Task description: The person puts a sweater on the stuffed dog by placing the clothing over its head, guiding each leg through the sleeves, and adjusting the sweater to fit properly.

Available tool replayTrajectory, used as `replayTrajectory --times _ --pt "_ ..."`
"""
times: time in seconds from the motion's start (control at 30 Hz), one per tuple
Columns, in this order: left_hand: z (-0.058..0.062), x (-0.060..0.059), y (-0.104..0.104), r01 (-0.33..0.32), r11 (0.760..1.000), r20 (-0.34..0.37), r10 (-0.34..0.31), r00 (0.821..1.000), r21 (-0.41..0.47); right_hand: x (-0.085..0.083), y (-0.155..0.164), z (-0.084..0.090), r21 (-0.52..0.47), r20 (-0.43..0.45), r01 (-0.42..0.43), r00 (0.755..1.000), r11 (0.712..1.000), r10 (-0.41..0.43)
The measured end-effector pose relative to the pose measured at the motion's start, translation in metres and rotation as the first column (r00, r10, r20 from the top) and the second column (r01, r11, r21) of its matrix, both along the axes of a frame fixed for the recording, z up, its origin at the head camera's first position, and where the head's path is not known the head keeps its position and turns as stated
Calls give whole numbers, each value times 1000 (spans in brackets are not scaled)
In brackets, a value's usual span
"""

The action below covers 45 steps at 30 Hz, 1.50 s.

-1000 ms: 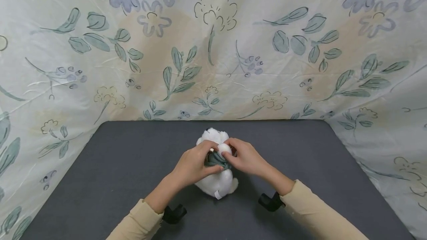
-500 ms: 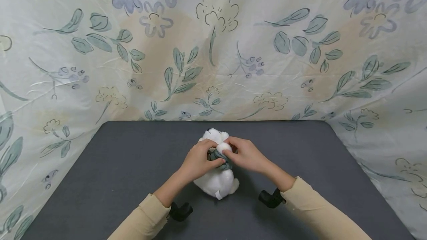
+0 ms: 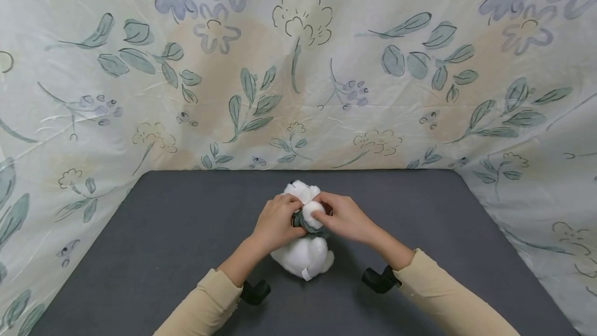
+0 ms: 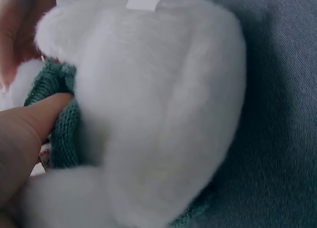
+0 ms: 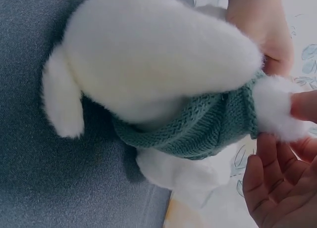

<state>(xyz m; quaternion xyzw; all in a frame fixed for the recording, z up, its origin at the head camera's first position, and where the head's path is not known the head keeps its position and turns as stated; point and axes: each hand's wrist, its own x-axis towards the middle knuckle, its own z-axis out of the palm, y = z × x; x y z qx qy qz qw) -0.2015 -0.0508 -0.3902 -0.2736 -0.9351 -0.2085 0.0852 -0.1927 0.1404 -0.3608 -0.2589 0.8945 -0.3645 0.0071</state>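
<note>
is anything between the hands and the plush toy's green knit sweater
Nothing visible. The left hand and right hand are already on the sweater at the plush toy, fingers gripping the knit around the toy's middle. The dark table around them shows no other thing nearby.

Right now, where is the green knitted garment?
In the head view the green knitted garment is bunched around the white plush toy at table centre, between the left hand and right hand.

One white plush toy (image 3: 305, 253), one green knitted garment (image 5: 208, 126), two hands, one grey mat (image 3: 163, 232)
</note>
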Motion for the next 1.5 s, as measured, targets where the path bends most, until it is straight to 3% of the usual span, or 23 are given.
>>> replayTrajectory --times 0.27,0.5,0.63,0.77,0.87,1.0,1.2,1.37,1.5 --pt "1 3 -6 -43 997 -18 42 999 -63 1 1 1 -5 20 10 1000 1000 -10" --pt "-2 0 -7 99 994 -14 -99 995 55 1 1 -2 -18 33 0 999 1000 0" --pt "0 -1 -2 176 974 47 -184 982 142 1 2 -3 -19 32 -1 999 1000 2" --pt "4 -4 2 194 963 111 -218 970 189 1 4 -4 -26 35 -6 999 1000 7" --pt "3 -7 3 181 975 97 -194 976 130 2 4 -4 -29 41 -2 999 1000 3" --pt "1 -8 2 129 991 25 -128 991 -21 1 5 -6 -27 30 -3 1000 1000 4" --pt "-1 -8 -4 52 986 -27 -57 998 -160 1 6 -6 -26 13 -11 1000 1000 12" --pt "1 -6 -8 -8 977 -47 -2 999 -211 2 6 -5 -37 13 -12 1000 999 13" --pt "1 -2 -9 -20 983 -26 15 1000 -183 3 6 -6 -45 -1 -16 1000 999 16"
